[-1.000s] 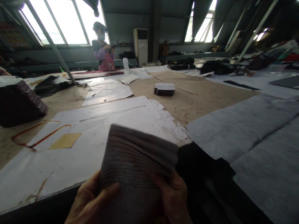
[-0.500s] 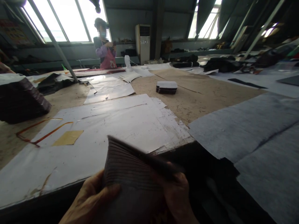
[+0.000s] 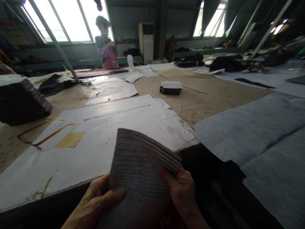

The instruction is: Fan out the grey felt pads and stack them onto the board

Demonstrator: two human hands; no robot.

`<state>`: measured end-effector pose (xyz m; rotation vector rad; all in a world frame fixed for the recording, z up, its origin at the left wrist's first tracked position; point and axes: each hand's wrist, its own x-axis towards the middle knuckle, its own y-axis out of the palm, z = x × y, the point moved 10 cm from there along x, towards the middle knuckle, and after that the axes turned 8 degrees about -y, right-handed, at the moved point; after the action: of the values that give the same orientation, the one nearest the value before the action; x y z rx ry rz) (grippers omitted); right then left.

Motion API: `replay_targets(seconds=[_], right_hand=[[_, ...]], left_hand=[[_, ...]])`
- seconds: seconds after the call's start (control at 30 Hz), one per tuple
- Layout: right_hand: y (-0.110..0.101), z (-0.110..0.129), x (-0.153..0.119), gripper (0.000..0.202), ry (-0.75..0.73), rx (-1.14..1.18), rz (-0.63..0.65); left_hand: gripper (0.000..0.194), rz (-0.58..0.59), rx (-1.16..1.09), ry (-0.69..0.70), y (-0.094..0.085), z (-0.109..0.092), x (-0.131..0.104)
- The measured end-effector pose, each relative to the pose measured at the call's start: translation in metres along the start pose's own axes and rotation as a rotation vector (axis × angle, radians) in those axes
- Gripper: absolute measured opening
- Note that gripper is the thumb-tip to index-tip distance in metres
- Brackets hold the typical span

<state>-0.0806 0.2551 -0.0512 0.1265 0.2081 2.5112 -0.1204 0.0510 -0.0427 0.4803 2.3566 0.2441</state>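
Between my two hands I hold a stack of dark grey-brown sheets [image 3: 138, 171], fanned so that their upper edges show as stepped lines. They look like cut fabric or leather pieces; the exact material I cannot tell. My left hand [image 3: 98, 197] grips the stack's left side, thumb pressed on the front face. On the right edge, my right hand [image 3: 182, 187] pinches several of the upper sheets near the corner. The stack is tilted above the table's near edge, and its lower part runs into shadow.
White paper [image 3: 100, 136] covers the near table, with an orange band [image 3: 51, 137] and a yellow card [image 3: 70, 140] on it. A tall dark stack [image 3: 23, 101] stands left, a small bundle [image 3: 170, 88] mid-table. Grey sheeting [image 3: 257, 133] lies right. A person [image 3: 108, 47] stands across the table.
The upper sheets, folded forward and blurred before, now stand raised with their stepped edges spread. My right hand grips their right edge; my left hand has stayed in about the same place.
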Motion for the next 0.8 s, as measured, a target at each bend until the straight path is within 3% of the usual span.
replay_targets(seconds=[0.07, 0.23, 0.33, 0.5, 0.63, 0.73, 0.8], right_hand=[[-0.005, 0.001, 0.002, 0.018, -0.030, -0.071, -0.029], [0.028, -0.009, -0.007, 0.029, 0.246, 0.433, 0.257], [0.039, -0.006, -0.018, 0.029, 0.310, 0.539, 0.344], [0.045, -0.010, -0.029, 0.039, 0.318, 0.479, 0.330], [0.047, -0.004, -0.025, 0.033, 0.309, 0.330, 0.303], [0.053, 0.013, -0.008, 0.035, 0.309, 0.280, 0.281], [0.064, 0.030, 0.013, 0.037, 0.279, 0.224, 0.296]], left_hand=[[0.050, -0.009, 0.003, 0.010, -0.001, -0.001, 0.002], [0.058, -0.022, -0.009, -0.028, -0.007, -0.002, 0.002], [0.057, -0.034, -0.026, -0.034, -0.011, -0.002, 0.000], [0.056, -0.040, -0.074, -0.009, -0.016, -0.002, -0.001], [0.056, 0.011, -0.129, 0.003, -0.014, -0.004, -0.004], [0.052, 0.072, -0.163, 0.047, -0.008, -0.021, -0.005], [0.050, 0.097, -0.154, 0.093, -0.006, -0.042, 0.000]])
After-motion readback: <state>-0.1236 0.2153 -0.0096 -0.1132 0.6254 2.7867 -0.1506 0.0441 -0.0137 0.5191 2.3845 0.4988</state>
